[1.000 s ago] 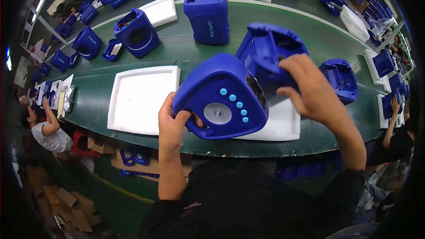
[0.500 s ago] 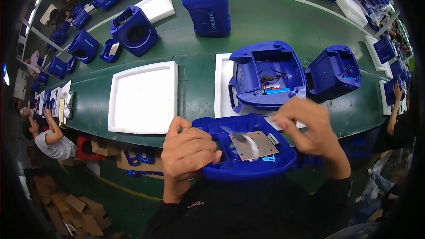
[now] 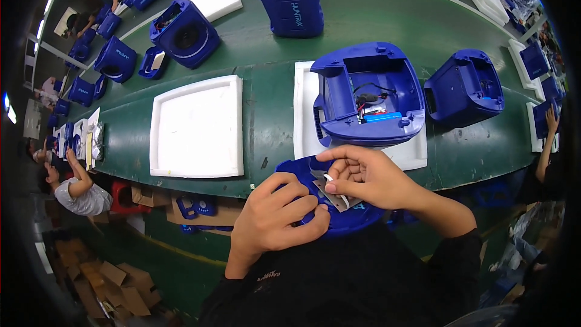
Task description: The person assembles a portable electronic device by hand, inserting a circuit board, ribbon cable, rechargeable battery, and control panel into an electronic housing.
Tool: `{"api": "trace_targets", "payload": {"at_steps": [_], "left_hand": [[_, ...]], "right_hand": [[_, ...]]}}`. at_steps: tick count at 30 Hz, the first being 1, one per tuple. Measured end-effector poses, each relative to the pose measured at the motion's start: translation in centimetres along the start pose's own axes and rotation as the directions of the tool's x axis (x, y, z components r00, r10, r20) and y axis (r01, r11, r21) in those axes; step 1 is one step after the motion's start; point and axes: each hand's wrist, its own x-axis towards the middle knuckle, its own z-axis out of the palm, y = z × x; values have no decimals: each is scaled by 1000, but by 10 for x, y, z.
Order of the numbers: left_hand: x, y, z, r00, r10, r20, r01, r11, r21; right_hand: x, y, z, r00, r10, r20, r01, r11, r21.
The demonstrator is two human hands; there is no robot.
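Left hand (image 3: pixel 278 215) grips the blue plastic cover (image 3: pixel 357 223), largely hidden before the torso; right hand (image 3: pixel 369 175) pinches 1 white piece (image 3: pixel 328 178), mostly obscured, over the partly covered circuit board (image 3: pixel 334 198). Beyond, an open blue housing (image 3: pixel 369 133) blocks most of its foam tray (image 3: pixel 414 156).

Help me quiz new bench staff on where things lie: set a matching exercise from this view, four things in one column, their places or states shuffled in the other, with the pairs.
Things
1. left hand
2. right hand
3. open blue housing
4. tall blue unit

Places and states
A. sits on a white foam tray
B. grips the blue cover at its left side
C. stands upright, light-blue dots on its top
D. is over the cover, fingertips at a white strip

Pairs: 1-B, 2-D, 3-A, 4-C
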Motion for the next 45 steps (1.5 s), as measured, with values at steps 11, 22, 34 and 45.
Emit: {"api": "trace_targets", "payload": {"at_steps": [11, 22, 34, 45], "left_hand": [[-19, -2, -3, 995, -101, 27, 101, 995, 9], [-24, -7, 0, 965, -257, 51, 262, 945, -196], [4, -26, -6, 909, -396, 130, 417, 854, -311], [67, -35, 16, 879, -463, -112, 454, 885, -99]], "right_hand": [[1, 16, -1, 994, 79, 70, -102, 880, 464], [-18, 14, 1, 993, -115, 29, 90, 891, 444], [-30, -43, -38, 786, -455, -419, 508, 861, 17], [42, -105, -97, 906, -321, -277, 223, 916, -333]]}}
